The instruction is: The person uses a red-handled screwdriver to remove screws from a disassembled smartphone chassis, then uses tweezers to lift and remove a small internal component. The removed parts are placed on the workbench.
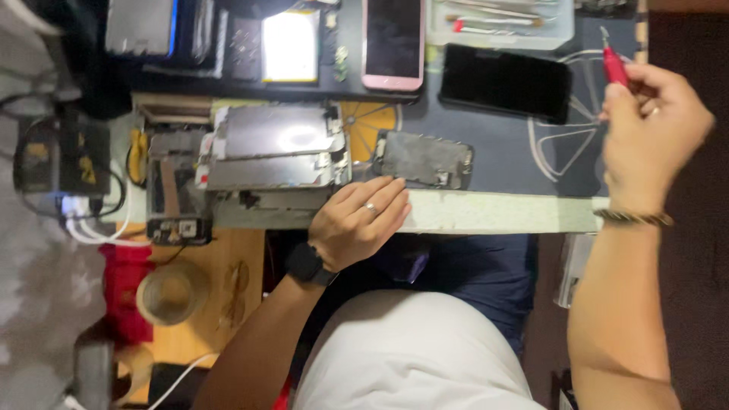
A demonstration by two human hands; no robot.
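We see our left hand [357,220] lying flat with loose fingers on the table edge [501,212], its fingertips touching the opened phone part [424,159]. It holds nothing. Our right hand [653,137] is up high and closed tight around a red tool [613,64]. A black phone [505,82] lies between them, and a pink phone [392,42] lies near it.

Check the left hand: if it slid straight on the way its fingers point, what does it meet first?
Probably the dismantled phone panel: the left hand rests on the bench edge, fingertips aimed up-right at the panel's near edge, almost touching. Whether they already touch is unclear from this view.
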